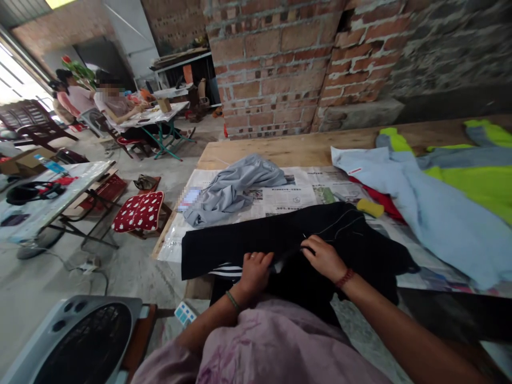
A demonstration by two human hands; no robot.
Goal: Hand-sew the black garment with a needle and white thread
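Black garment [280,240] lies spread across the near edge of the table [280,149], on top of newspaper [280,200], with part of it hanging off the near side toward the person's lap. White stripes show on its near left part, and thin chalk-like lines run across its right part.

Left hand [255,273] rests on the garment near the table edge, fingers curled in and closed on a fold of the black cloth beside the stripes. Right hand [323,257] sits just right of it, also on the garment, fingertips pinched narrow on the cloth where the light lines begin. A small dark object lies between the two hands; what it is cannot be told. The cloth lies under and between both sets of fingers, stretched slightly from one hand to the other.

Farther on the newspaper, to the left, is a crumpled grey cloth [236,186]. To the right lie a yellow block [370,207], a light blue garment [432,213] and a neon green piece [480,186]. A red spotted cushion [139,211] sits on a stool left of the table. Other people sit at a far table [160,114] on the left.
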